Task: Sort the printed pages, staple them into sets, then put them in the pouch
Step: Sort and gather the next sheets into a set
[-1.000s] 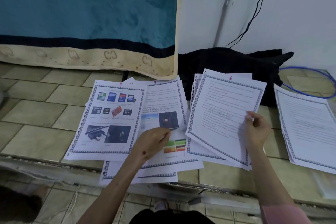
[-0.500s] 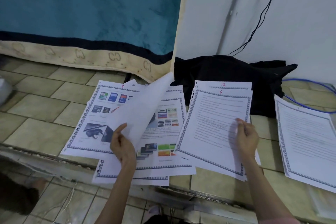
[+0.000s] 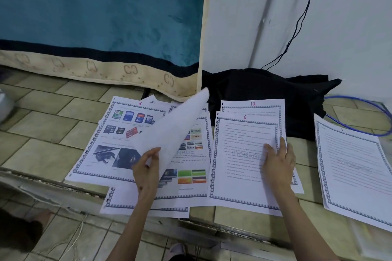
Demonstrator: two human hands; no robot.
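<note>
**Left hand lifts a sheet, right hand flat on page 6**

Head view: the left hand (image 3: 146, 170) pinches the lower edge of a lifted sheet (image 3: 176, 127), thumb on one side, fingers (image 3: 153, 152) on the other, and the sheet's blank side curls up and away toward the far corner. Under it lies the middle pile (image 3: 186, 176), colour pictures showing, overlapping the page marked 8 (image 3: 114, 135) with its memory-card photos on the left. The right hand (image 3: 277, 161) lies flat, fingers straight and close together, pressing on the page marked 6 (image 3: 239, 165); page 12 (image 3: 252, 106) peeks out just behind that one. Well to the right sits a separate text page (image 3: 352, 167). All of it rests on the tiled floor (image 3: 42, 125). Behind the papers, a black bag (image 3: 265, 89) slumps against the white wall, a blue cable (image 3: 360, 116) loops beside it, and a striped blanket (image 3: 95, 17) hangs at the back left
</note>
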